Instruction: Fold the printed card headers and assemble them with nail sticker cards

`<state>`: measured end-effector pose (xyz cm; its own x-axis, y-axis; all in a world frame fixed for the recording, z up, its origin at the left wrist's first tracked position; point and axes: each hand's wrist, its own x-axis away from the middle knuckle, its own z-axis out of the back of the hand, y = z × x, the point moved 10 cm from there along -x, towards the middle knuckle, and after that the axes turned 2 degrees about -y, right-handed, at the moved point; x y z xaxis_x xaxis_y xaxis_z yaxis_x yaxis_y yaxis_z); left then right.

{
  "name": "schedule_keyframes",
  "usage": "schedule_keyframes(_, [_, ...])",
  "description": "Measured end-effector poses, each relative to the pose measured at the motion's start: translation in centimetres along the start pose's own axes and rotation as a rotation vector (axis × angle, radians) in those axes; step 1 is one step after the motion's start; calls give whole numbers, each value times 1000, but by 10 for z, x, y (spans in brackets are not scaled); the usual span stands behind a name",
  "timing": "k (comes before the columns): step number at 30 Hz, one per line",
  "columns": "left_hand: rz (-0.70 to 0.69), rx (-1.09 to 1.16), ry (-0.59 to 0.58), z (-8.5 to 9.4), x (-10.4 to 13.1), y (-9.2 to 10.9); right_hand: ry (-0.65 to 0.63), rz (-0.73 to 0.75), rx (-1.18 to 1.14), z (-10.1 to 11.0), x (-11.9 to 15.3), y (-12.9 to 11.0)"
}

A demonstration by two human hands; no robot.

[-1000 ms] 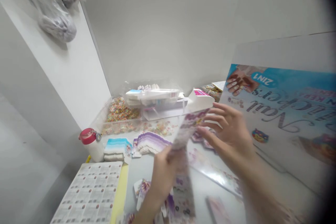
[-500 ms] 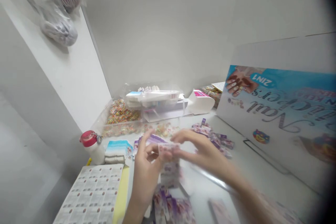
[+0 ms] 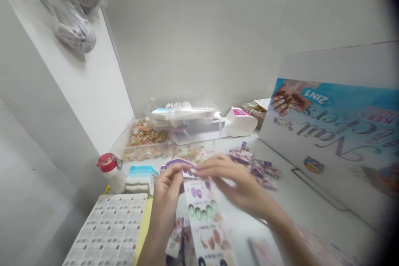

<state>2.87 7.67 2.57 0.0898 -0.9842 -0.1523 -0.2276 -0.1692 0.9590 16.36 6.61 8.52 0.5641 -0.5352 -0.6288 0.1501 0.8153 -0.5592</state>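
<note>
A long paper strip [image 3: 204,212] printed with rows of coloured nails hangs from both hands, its lower end running out of the bottom of the head view. My left hand [image 3: 166,195] pinches its upper left corner between thumb and fingers. At the upper right, my right hand [image 3: 232,176] closes its fingers over the top edge; its thumb is hidden. Directly behind the fingertips lies a row of purple-edged cards or packets [image 3: 179,161], partly covered. Beneath the strip, several small purple-and-pink boxes [image 3: 176,237] lie on the table.
More small purple boxes [image 3: 249,162] are piled at right. A large printed carton [image 3: 330,141] stands beyond them. On the left are a label sheet [image 3: 109,228], a red-capped bottle [image 3: 112,172] and blue-white packets [image 3: 141,176]. Colourful beads [image 3: 146,131] fill a clear tray behind.
The small folded printed piece between my hands is now a long strip hanging down. My right hand has moved closer to my left at the strip's top.
</note>
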Motion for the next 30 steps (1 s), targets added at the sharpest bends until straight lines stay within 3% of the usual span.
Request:
schedule_keyframes(2, [41,100,-25,-2,1,-1,-12,43,63,1,0,-6])
schedule_keyframes(5, [41,66,-126,-12,4,6,103,-2,4,12,1,-4])
schedule_keyframes(9, [-28,-237,-212,-23,7,10,189,-285,-266,8,5,30])
schedule_keyframes(13, [39,-140,-160,-21,2,-3,217,-450,-573,-9,8,56])
schedule_keyframes(15, [66,-46,-114,-17,0,-6,232,-406,-539,-7,5,54])
schedule_keyframes(19, [79,82,-61,-8,1,-3,179,-158,-171,4,0,24])
schedule_keyframes(23, [100,173,-192,-12,5,2,133,-9,52,6,4,5])
schedule_keyframes(26, [11,25,-299,-18,7,10,154,3,89,10,6,1])
schedule_keyframes(30, [-33,-167,-164,-12,-1,10,115,-105,-12,5,1,21])
